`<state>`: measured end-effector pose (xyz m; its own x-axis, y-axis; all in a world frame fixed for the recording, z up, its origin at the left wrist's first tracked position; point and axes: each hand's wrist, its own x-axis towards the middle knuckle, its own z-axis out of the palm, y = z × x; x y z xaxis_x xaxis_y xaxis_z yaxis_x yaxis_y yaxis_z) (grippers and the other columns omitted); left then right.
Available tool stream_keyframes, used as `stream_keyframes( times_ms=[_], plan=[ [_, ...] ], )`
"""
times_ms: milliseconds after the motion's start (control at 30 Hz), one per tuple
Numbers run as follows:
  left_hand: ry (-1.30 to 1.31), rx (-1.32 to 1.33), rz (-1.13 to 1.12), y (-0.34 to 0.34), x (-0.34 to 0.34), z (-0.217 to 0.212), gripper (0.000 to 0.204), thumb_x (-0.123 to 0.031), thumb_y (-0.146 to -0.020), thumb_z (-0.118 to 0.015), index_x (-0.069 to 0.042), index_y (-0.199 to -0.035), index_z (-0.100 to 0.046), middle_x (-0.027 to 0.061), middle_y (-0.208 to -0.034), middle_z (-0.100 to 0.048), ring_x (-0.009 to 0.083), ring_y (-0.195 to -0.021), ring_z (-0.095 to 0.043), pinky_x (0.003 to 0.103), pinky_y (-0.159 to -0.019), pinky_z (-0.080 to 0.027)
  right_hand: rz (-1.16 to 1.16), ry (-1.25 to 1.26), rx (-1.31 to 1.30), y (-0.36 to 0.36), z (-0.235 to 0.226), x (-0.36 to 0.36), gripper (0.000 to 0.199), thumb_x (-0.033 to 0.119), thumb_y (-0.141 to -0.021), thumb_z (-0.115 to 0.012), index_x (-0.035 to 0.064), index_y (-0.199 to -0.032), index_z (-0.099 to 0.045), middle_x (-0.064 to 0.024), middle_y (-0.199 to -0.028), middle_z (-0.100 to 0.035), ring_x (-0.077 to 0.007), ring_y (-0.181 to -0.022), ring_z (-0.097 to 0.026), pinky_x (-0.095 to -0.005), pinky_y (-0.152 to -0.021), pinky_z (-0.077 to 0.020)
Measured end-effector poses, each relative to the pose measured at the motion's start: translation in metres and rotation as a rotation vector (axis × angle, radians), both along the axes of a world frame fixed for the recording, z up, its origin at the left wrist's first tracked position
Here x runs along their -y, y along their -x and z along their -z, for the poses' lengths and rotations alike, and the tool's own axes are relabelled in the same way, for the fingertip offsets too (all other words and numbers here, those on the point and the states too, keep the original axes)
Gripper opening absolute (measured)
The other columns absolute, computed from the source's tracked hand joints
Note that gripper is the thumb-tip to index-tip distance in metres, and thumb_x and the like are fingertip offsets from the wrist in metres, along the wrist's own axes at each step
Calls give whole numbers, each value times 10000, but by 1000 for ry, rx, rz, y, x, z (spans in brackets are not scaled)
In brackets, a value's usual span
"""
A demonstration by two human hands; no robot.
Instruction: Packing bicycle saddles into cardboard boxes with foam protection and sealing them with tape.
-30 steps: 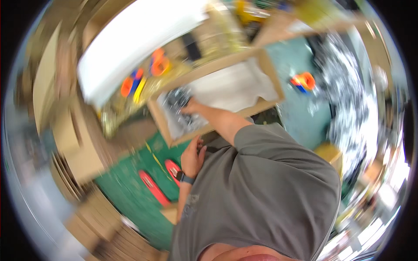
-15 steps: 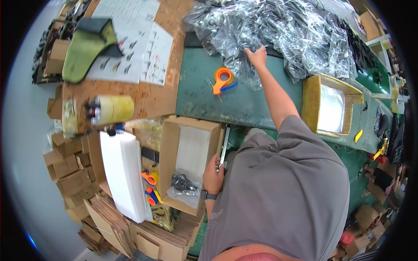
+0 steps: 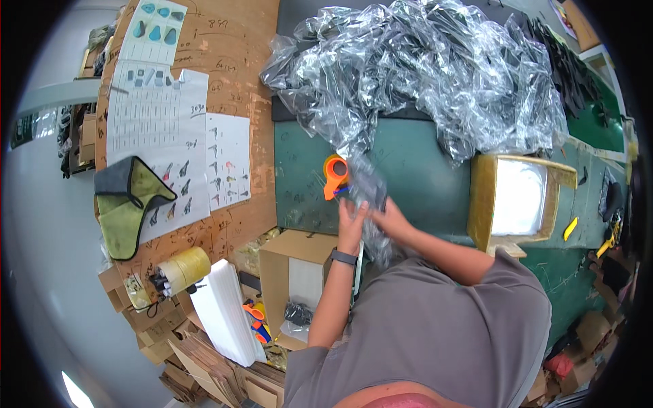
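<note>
Both hands worked at one packet, a dark item in clear plastic (image 3: 368,180), which lay between them at a slant, blurred by motion. Right hand (image 3: 393,221): fingers bent and pinching the packet from its right side. Left hand (image 3: 352,228): at the packet's left side, thumb up against the plastic; whether its fingers were closed, could not tell. A dark watch (image 3: 344,257) sat on the left wrist. Just beyond the left fingertips, an orange tape dispenser (image 3: 332,183) lay on the green table (image 3: 428,197). Farther past both hands, a heap of clear plastic bags (image 3: 435,81) with dark contents spread across the table. Well to the right of the right hand stood a yellowish open box (image 3: 481,197), its inside white; past that, a yellow cutter (image 3: 571,228). Left of the left forearm and near it, an open cardboard box (image 3: 275,272) held a dark bagged item (image 3: 297,313). Farther left of that hand stood a stack of white foam sheets (image 3: 228,316), then a yellow cylinder (image 3: 185,270). Beyond the cylinder, away to the left, a green-and-black piece (image 3: 139,211) partly covered printed sheets (image 3: 156,115) on a brown board (image 3: 228,81).
</note>
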<state>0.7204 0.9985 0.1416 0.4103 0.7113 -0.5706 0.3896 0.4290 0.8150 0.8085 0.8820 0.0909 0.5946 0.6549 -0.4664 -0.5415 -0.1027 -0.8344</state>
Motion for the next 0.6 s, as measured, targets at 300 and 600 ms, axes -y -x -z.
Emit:
stream_keyframes(
  times_ms=[300, 600],
  plan=[
    [587, 276, -10, 50, 32, -62, 503, -197, -1112, -720, -38, -1559, -552, 115, -1432, -710, 152, -1100, -709, 307, -892, -610, -50, 213, 705, -251, 15, -122, 763, 364, -944, -881, -55, -1477, -533, -260, -1184, -744, -404, -1066, -750, -508, -918, -591],
    [681, 673, -318, 86, 48, -115, 638, -157, -1117, -687, -34, -1682, -417, 172, -1694, -532, 212, -1278, -698, 384, -1047, -615, -45, 743, 973, -248, 42, -250, 1057, 293, -788, -946, -42, -1634, -408, -271, -1147, -770, -482, -1136, -737, -539, -1001, -604]
  ],
)
